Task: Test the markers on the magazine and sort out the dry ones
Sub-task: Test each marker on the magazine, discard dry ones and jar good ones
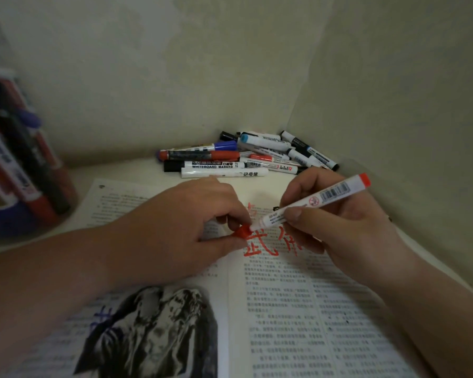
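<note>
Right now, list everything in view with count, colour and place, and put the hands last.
magazine: one, black-and-white print, open on the table
cap: one, red, over the magazine's fold
red marker: one, white barrel with red end, over the right page, tip at the cap's mouth
red strokes: a few, red, top of the right page
blue scribble: one, blue, left page
loose markers: a heap, count unclear, white barrels with blue, red and black caps, corner behind the magazine
marker pot: one, blurred, red and black markers, far left
left hand: pinches the cap
right hand: grips the red marker
</note>
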Motion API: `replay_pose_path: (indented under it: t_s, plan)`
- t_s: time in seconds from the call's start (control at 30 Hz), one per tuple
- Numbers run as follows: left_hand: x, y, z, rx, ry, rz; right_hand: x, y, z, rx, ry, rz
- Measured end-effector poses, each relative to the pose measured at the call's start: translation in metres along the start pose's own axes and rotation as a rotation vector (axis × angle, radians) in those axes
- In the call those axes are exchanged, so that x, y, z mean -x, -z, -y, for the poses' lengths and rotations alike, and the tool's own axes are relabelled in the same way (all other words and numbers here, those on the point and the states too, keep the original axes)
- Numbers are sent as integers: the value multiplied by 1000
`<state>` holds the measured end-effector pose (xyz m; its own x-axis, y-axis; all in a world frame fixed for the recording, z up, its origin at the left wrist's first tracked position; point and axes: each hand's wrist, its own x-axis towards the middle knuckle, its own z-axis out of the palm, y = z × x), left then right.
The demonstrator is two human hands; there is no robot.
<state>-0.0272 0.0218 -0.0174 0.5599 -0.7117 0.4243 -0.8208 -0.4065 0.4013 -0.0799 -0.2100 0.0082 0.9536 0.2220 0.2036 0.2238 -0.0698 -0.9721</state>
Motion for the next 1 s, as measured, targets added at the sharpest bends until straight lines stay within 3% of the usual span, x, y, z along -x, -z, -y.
replay_pose_path:
  t_s: [0.13,0.3,0.53,0.73,1.0]
  plan:
    - [0,1,-6,25,48,4,2,-7,1,96,47,-29]
    - [2,2,-20,241,185,28,-1,-19,0,230,184,-114]
    - [2,3,-23,267,248,7,0,-26,3,304,286,-106]
    - [1,4,-24,267,267,11,3,-29,5,432,325,-103]
    - [0,5,-25,195,218,-14,2,-32,2,466,238,-75]
